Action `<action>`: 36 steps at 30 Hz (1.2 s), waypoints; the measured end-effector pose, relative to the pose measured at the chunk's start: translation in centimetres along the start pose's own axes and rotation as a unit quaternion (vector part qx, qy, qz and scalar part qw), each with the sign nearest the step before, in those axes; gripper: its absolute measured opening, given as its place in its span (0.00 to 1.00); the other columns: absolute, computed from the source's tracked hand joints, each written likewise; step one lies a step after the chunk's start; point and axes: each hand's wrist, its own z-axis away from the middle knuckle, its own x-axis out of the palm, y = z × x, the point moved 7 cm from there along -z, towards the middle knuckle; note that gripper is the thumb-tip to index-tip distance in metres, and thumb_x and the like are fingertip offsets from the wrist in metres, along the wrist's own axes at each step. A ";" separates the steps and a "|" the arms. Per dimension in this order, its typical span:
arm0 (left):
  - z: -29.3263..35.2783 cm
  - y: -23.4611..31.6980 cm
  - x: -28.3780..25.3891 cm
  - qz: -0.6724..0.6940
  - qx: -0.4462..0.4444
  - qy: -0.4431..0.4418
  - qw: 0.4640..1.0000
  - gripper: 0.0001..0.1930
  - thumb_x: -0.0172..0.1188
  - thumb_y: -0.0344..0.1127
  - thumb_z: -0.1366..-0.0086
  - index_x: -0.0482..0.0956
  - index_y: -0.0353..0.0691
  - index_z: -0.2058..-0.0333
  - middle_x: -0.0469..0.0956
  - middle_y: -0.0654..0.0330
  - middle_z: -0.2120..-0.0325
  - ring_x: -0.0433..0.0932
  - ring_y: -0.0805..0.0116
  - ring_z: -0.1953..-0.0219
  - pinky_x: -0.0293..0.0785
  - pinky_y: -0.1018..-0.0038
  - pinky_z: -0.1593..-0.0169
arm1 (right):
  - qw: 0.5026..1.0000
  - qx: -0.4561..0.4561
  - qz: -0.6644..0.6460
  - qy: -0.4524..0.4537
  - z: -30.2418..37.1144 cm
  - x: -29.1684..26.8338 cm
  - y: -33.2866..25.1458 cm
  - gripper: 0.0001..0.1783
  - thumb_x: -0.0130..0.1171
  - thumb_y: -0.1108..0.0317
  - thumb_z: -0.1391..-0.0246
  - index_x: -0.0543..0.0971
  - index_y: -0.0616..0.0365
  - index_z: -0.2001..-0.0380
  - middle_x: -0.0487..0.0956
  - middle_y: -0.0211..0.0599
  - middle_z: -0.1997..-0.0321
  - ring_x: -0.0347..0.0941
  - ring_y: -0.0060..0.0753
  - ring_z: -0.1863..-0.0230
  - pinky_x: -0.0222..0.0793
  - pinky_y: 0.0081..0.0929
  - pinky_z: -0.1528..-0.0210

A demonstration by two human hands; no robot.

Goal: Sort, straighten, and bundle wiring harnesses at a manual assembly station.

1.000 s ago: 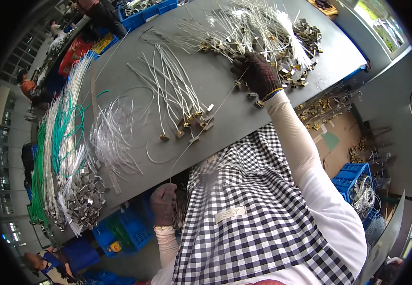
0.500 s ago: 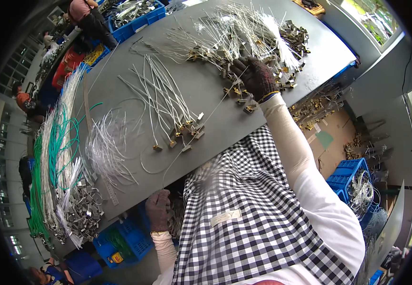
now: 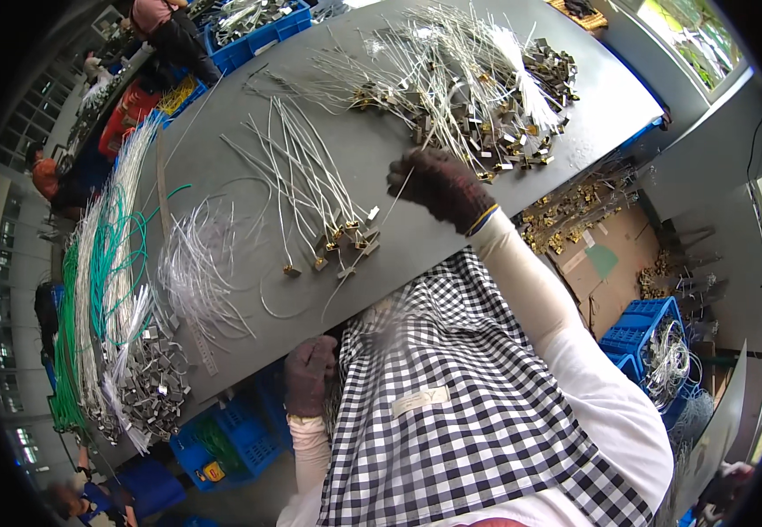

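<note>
My right hand (image 3: 444, 191), in a dark maroon glove, is above the table near its front edge with fingers curled. A thin wire (image 3: 396, 204) runs from those fingers down toward a small metal block (image 3: 346, 273). Beside that block lies a loose bunch of grey wires (image 3: 306, 167) with brass-and-grey blocks at their near ends. My left hand (image 3: 310, 376), also gloved, is closed just off the front edge, close to the checked apron; what its fingers hold is hidden. Just beyond my right hand is a large heap of wires with metal blocks (image 3: 477, 105).
Clear plastic strands (image 3: 201, 263) lie left of the bunch, beside a metal ruler (image 3: 202, 351). Long white and green wires (image 3: 113, 255) line the table's left end. Blue crates (image 3: 231, 430) stand below, and another (image 3: 640, 329) at right. Other people are at the far left.
My right hand has drawn back from the heap toward me and to the left, with the wire. My left hand has shifted slightly right.
</note>
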 end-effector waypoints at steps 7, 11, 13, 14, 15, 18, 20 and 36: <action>-2.4 5.1 4.5 0.057 -0.002 -0.039 0.998 0.15 0.55 0.41 0.29 0.82 0.34 0.64 0.72 0.67 0.81 0.68 0.79 0.79 0.63 0.79 0.74 | 0.985 -0.011 0.157 -0.072 4.6 8.1 3.6 0.21 0.59 0.55 0.34 0.77 0.64 0.52 0.83 0.40 0.55 0.81 0.31 0.53 0.77 0.28 0.48; -3.9 8.9 7.1 0.115 0.074 -0.112 0.984 0.16 0.56 0.43 0.28 0.83 0.35 0.63 0.73 0.67 0.81 0.70 0.79 0.77 0.65 0.77 0.72 | 0.912 -0.151 0.359 -0.129 5.5 8.7 5.6 0.17 0.52 0.60 0.30 0.80 0.64 0.55 0.83 0.39 0.54 0.80 0.27 0.56 0.75 0.24 0.51; -4.2 10.2 7.2 0.116 0.064 -0.093 0.987 0.15 0.56 0.43 0.28 0.82 0.35 0.59 0.74 0.66 0.79 0.70 0.79 0.77 0.65 0.77 0.72 | 0.916 -0.089 0.368 -0.134 6.4 8.8 7.4 0.17 0.51 0.61 0.30 0.81 0.65 0.54 0.83 0.38 0.54 0.80 0.27 0.55 0.75 0.24 0.50; -4.2 10.4 7.3 0.108 0.057 -0.088 0.989 0.16 0.56 0.43 0.28 0.82 0.35 0.55 0.74 0.65 0.78 0.71 0.78 0.76 0.66 0.78 0.72 | 0.918 -0.038 0.374 -0.126 6.8 8.5 8.4 0.17 0.51 0.62 0.30 0.81 0.65 0.53 0.83 0.37 0.54 0.80 0.28 0.55 0.74 0.24 0.49; -4.3 9.9 7.5 0.114 0.054 -0.082 0.989 0.16 0.56 0.43 0.28 0.82 0.35 0.55 0.74 0.65 0.78 0.71 0.78 0.76 0.66 0.78 0.72 | 0.916 -0.032 0.377 -0.131 6.8 8.5 8.5 0.17 0.51 0.62 0.30 0.81 0.65 0.53 0.83 0.37 0.54 0.80 0.28 0.55 0.74 0.24 0.49; -5.1 8.1 7.5 0.141 0.162 -0.053 0.975 0.17 0.55 0.42 0.27 0.79 0.37 0.48 0.78 0.63 0.73 0.71 0.77 0.74 0.67 0.80 0.70 | 0.869 -0.042 0.469 -0.152 7.1 7.8 8.3 0.16 0.56 0.68 0.35 0.80 0.61 0.48 0.82 0.44 0.54 0.79 0.31 0.55 0.75 0.26 0.51; -2.9 9.7 7.3 -0.276 0.532 0.147 0.787 0.19 0.51 0.43 0.24 0.75 0.39 0.43 0.82 0.63 0.67 0.75 0.78 0.70 0.70 0.82 0.65 | 0.742 -0.237 0.589 -0.218 6.5 9.4 5.6 0.19 0.55 0.65 0.34 0.78 0.62 0.45 0.83 0.43 0.53 0.79 0.28 0.54 0.77 0.24 0.53; -8.1 6.8 3.5 0.079 0.306 0.156 0.936 0.23 0.47 0.51 0.23 0.75 0.37 0.46 0.81 0.59 0.61 0.81 0.70 0.65 0.78 0.72 0.62 | 0.806 -0.089 0.573 -0.117 2.5 12.1 8.3 0.20 0.60 0.58 0.35 0.80 0.64 0.50 0.85 0.37 0.60 0.80 0.31 0.58 0.75 0.28 0.53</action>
